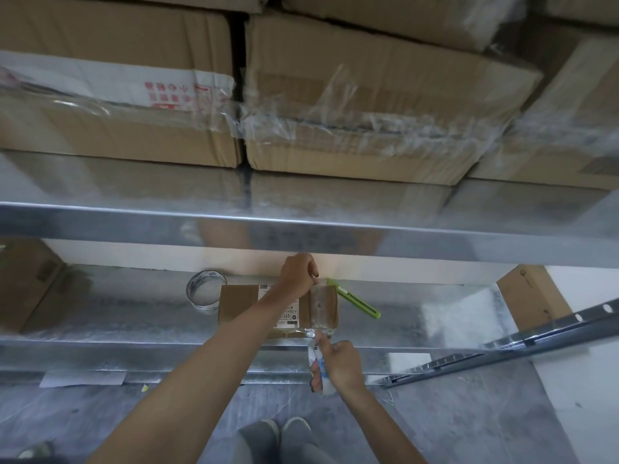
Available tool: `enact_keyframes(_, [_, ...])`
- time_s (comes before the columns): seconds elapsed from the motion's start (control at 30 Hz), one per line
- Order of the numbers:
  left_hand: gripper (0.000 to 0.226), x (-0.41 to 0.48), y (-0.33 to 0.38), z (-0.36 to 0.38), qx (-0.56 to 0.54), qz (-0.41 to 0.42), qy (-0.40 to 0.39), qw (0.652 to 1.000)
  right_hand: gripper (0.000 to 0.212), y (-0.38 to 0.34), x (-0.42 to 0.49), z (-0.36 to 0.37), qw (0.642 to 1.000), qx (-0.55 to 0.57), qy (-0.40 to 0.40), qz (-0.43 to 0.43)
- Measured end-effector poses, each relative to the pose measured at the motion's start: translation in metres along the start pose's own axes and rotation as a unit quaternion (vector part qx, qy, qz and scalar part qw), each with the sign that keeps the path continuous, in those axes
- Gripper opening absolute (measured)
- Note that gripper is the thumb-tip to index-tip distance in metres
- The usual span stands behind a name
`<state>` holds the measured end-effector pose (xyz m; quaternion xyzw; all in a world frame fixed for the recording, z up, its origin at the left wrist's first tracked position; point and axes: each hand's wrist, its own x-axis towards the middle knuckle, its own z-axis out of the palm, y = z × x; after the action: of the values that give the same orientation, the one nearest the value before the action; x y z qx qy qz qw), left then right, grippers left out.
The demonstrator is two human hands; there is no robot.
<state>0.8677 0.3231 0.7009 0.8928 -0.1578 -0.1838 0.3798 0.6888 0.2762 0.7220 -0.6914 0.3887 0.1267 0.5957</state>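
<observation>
The metal shelf [435, 316] in front of me carries everything I am working on; above it, the upper shelf [134, 219] bears large cartons [351, 105] wrapped in clear film. Another carton [26, 283] sits at the shelf's left end.

The small box [241, 306] lies flat near the middle of the shelf, reaching almost to its front edge. My left hand [296, 274] is at the box's far edge, fingers curled down over it and gripping it where the strip of tape [320, 306] starts. That strip runs across the right part of the lid towards me.

My right hand [340, 363] hangs just off the shelf's front edge, fingers wrapped tightly round the tape roll [318, 360], with the forefinger stretched out to the tape at the box's near edge.

A spare roll [206, 293] stands touching the box's far left corner. A green knife [358, 299] lies slantwise just beside the far right corner.
</observation>
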Motion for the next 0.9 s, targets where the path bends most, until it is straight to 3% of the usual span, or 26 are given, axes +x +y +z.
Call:
enact_keyframes(0.07, [0.027, -0.008, -0.002, 0.001, -0.011, 0.039, 0.034, 0.999, 0.068, 0.0, -0.001, 0.0, 1.0, -0.004, 0.0, 0.004])
enact_keyframes(0.2, [0.018, -0.03, 0.001, -0.004, -0.061, 0.13, 0.016, 0.99, 0.068, -0.001, -0.002, -0.002, 1.0, -0.009, -0.003, 0.009])
enact_keyframes(0.3, [0.014, -0.044, 0.0, -0.018, -0.011, 0.175, -0.061, 0.983, 0.067, 0.0, -0.001, -0.002, 1.0, 0.009, -0.004, 0.015])
enact_keyframes(0.4, [0.062, -0.053, -0.002, -0.018, 0.119, 0.156, -0.127, 0.972, 0.066, -0.002, -0.004, -0.002, 1.0, 0.019, -0.007, 0.021])
enact_keyframes(0.47, [0.069, -0.053, -0.002, -0.012, 0.108, 0.135, -0.109, 0.979, 0.066, -0.003, -0.006, -0.002, 1.0, 0.001, -0.011, 0.014])
enact_keyframes(0.6, [0.055, -0.047, 0.004, -0.007, 0.042, 0.084, -0.076, 0.993, 0.064, -0.005, -0.007, -0.003, 0.999, -0.037, 0.01, -0.002])
enact_keyframes(0.73, [0.038, -0.048, 0.003, -0.003, 0.008, 0.07, -0.029, 0.997, 0.064, -0.008, -0.009, -0.002, 1.0, -0.001, -0.009, 0.014])
enact_keyframes(0.83, [0.02, -0.056, 0.006, 0.004, 0.027, 0.089, 0.032, 0.995, 0.058, -0.01, -0.012, -0.004, 1.0, 0.019, -0.006, 0.017])
enact_keyframes(0.9, [0.02, -0.062, 0.007, 0.006, 0.097, 0.13, 0.046, 0.986, 0.058, -0.011, -0.014, -0.006, 1.0, -0.001, 0.002, 0.015])
